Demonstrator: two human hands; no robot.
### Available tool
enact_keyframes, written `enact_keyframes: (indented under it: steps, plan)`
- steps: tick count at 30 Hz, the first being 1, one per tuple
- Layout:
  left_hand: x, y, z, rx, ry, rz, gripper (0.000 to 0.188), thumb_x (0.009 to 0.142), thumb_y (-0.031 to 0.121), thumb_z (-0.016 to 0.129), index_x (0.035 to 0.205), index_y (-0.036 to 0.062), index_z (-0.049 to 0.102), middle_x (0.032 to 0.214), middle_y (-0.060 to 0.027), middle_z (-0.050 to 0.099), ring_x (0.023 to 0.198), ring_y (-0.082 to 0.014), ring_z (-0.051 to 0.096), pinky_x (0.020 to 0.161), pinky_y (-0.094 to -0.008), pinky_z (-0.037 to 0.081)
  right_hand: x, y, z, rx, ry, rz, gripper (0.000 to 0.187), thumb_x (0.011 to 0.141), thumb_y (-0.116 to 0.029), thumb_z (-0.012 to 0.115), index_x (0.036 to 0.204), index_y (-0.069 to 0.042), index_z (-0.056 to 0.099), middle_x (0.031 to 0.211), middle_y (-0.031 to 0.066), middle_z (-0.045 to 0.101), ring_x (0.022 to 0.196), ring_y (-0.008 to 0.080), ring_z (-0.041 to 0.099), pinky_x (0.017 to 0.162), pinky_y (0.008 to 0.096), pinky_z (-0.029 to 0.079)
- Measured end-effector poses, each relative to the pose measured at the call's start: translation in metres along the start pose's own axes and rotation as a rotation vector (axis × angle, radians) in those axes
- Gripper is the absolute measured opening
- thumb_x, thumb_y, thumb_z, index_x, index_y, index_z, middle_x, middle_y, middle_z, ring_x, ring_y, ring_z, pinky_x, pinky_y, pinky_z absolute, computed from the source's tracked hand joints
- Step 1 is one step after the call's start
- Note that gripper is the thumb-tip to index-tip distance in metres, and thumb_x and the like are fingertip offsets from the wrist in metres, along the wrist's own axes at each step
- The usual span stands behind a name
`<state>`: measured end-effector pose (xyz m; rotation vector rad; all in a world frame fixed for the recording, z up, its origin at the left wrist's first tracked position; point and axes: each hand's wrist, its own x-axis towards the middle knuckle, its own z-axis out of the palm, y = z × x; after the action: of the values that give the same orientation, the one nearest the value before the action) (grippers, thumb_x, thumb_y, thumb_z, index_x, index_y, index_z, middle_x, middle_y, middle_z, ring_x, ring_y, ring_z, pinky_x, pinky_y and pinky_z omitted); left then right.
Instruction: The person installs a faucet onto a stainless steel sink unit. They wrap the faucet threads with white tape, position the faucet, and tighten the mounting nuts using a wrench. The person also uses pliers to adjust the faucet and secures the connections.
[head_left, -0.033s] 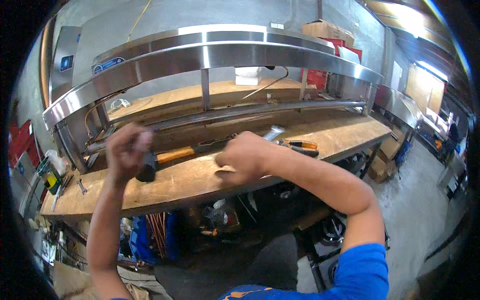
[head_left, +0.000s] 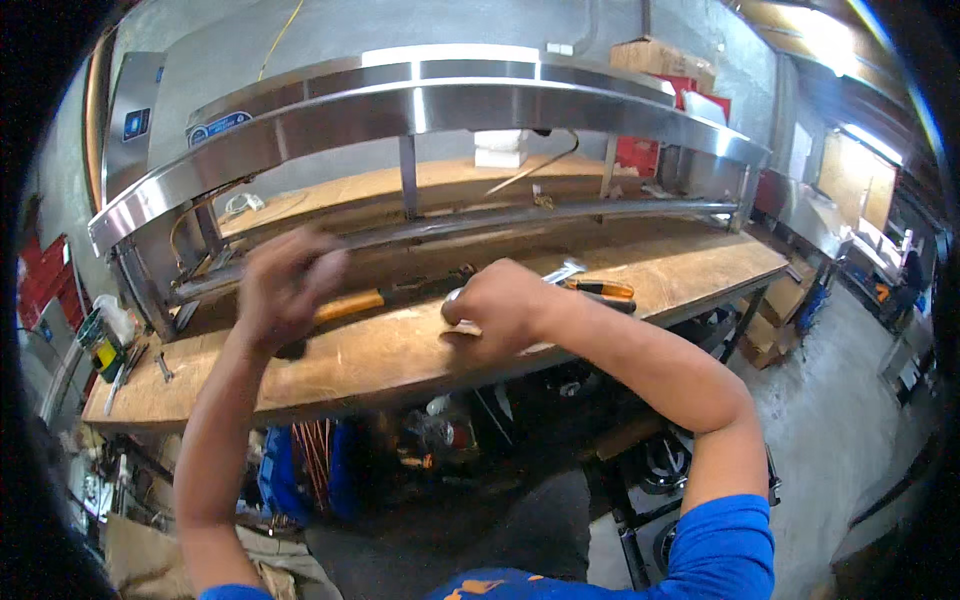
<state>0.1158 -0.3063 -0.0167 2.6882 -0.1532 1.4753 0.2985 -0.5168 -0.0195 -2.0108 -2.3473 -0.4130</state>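
My right hand (head_left: 500, 308) is closed over the middle of the bench's front half. A shiny metal wrench (head_left: 568, 270) sticks out beyond its knuckles, and a bit of silver metal shows by the thumb. My left hand (head_left: 290, 290) is raised over the bench's left part, its fingers curled but smeared by motion. Below and beside it lies a hammer with an orange-and-black handle (head_left: 350, 306); its dark head is mostly hidden by the left hand and wrist. Right of the right hand, orange-and-black pliers (head_left: 605, 290) rest on the wooden bench top (head_left: 690, 265).
A long stainless steel frame (head_left: 420, 108) stands along the bench, with a metal tube (head_left: 520, 216) low across it. A small wrench (head_left: 163, 367) and a green container (head_left: 100, 345) are at the left end. Below the bench are a blue bin (head_left: 280, 475) and cardboard boxes (head_left: 765, 330).
My left hand has moved right and slightly up, now covering more of the hammer's head. My right hand has shifted a little right and up, and the wrench with it. The pliers stay put.
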Motion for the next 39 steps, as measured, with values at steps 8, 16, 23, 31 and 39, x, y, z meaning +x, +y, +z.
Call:
enact_keyframes:
  steps: [8, 16, 23, 31, 39]
  plan:
    - [0.205, -0.011, 0.221, 0.317, -0.488, -0.258, 0.048, 0.089, 0.039, 0.053, 0.124, 0.0079, 0.058, 0.123, -0.0198, 0.059, 0.116, -0.0350, 0.055, 0.097, -0.0431, 0.043, -0.049, 0.117, 0.045, 0.108, 0.534, -0.040, 0.029, 0.086, -0.033, 0.059, 0.099, -0.009, 0.066, 0.110, 0.0155, 0.061, 0.102, 0.0348, 0.056, 0.089, 0.0450, 0.045]
    - [0.219, -0.049, 0.235, 0.609, -1.103, -0.166, 0.023, 0.086, 0.018, 0.052, 0.080, -0.0002, 0.065, 0.073, -0.0123, 0.065, 0.060, -0.0204, 0.061, 0.047, -0.0391, 0.045, -0.078, 0.253, 0.010, 0.049, 0.676, 0.392, 0.030, 0.088, -0.022, 0.050, 0.109, -0.005, 0.063, 0.097, 0.0210, 0.064, 0.095, 0.0386, 0.061, 0.089, 0.0464, 0.048]
    - [0.221, -0.028, 0.204, 0.543, -0.671, -0.216, 0.035, 0.093, 0.032, 0.049, 0.104, 0.0020, 0.063, 0.101, -0.0226, 0.064, 0.097, -0.0370, 0.062, 0.089, -0.0445, 0.047, 0.000, 0.309, 0.000, -0.317, 0.548, 0.210, 0.040, 0.091, -0.032, 0.056, 0.124, -0.010, 0.054, 0.126, 0.0192, 0.055, 0.113, 0.0360, 0.055, 0.098, 0.0442, 0.044]
    - [0.223, -0.021, 0.190, 0.460, -0.241, -0.159, 0.032, 0.095, 0.034, 0.049, 0.110, 0.0096, 0.063, 0.102, -0.0160, 0.067, 0.101, -0.0324, 0.061, 0.092, -0.0405, 0.046, 0.055, 0.286, -0.010, -0.245, 0.770, 0.163, 0.039, 0.092, -0.045, 0.053, 0.115, -0.016, 0.064, 0.114, 0.0138, 0.065, 0.108, 0.0361, 0.058, 0.097, 0.0461, 0.044]
    - [0.241, -0.041, 0.176, -0.025, -0.272, -0.266, 0.033, 0.094, 0.035, 0.052, 0.109, 0.0086, 0.063, 0.097, -0.0139, 0.066, 0.095, -0.0288, 0.061, 0.088, -0.0391, 0.046, 0.068, 0.284, -0.005, -0.132, 0.849, -0.038, 0.028, 0.090, -0.033, 0.061, 0.099, -0.007, 0.066, 0.099, 0.0166, 0.064, 0.095, 0.0336, 0.060, 0.085, 0.0449, 0.046]
